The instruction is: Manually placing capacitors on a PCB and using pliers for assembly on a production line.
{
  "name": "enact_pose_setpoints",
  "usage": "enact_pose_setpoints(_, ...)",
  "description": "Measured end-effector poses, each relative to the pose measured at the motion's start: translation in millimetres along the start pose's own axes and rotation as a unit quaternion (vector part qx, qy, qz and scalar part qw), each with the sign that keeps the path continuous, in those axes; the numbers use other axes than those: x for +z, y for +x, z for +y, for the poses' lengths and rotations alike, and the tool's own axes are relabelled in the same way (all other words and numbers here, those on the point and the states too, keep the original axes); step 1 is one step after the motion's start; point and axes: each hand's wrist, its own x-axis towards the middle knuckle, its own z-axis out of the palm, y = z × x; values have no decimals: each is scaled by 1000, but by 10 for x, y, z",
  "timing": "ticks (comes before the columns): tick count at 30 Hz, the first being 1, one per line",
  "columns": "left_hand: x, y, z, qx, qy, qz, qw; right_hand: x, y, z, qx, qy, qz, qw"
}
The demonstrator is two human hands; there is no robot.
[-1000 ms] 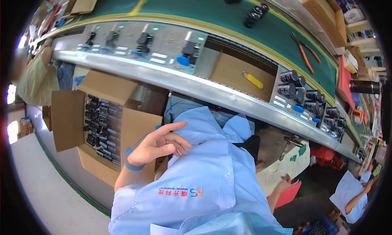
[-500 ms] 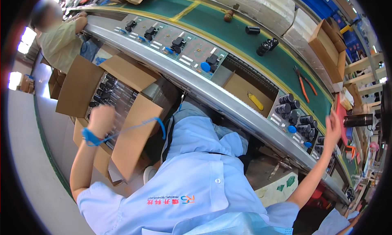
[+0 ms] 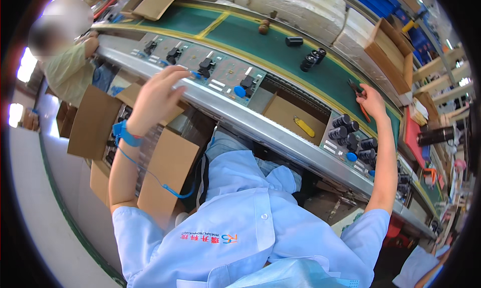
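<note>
- A pair of pliers (image 3: 353, 86) with orange handles (image 3: 365, 113) is lying on, or just over, the green bench top (image 3: 280, 52), off to the person's right; its dark metal nose is pointing away from the body.
- The right hand (image 3: 374, 101) is touching the pliers, its fingers bending over the handles near the hinge; how tightly they are pressing together, I cannot tell.
- The left hand (image 3: 158, 96) is hovering by the metal rail (image 3: 285, 129), near a circuit board (image 3: 228, 77); its fingers are curving loosely, the thumb is standing apart, and nothing is showing in its grasp.
- The pliers are looking light enough for one hand, with most of the weight probably sitting in the stiff metal nose.
- The handles are looking smooth, perhaps a little slippery; the surest hold is probably lying midway along both, clear of the hinge.
- The tool is seeming sturdy rather than fragile, but black cylinders (image 3: 340, 132) are sitting nearby, possibly risking a knock.
</note>
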Motion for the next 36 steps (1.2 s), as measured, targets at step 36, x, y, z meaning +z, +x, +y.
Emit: enact_pose_setpoints(36,711,-1822,-2954,-414,380,43,826,54,282,-1679,-26,340,2,940)
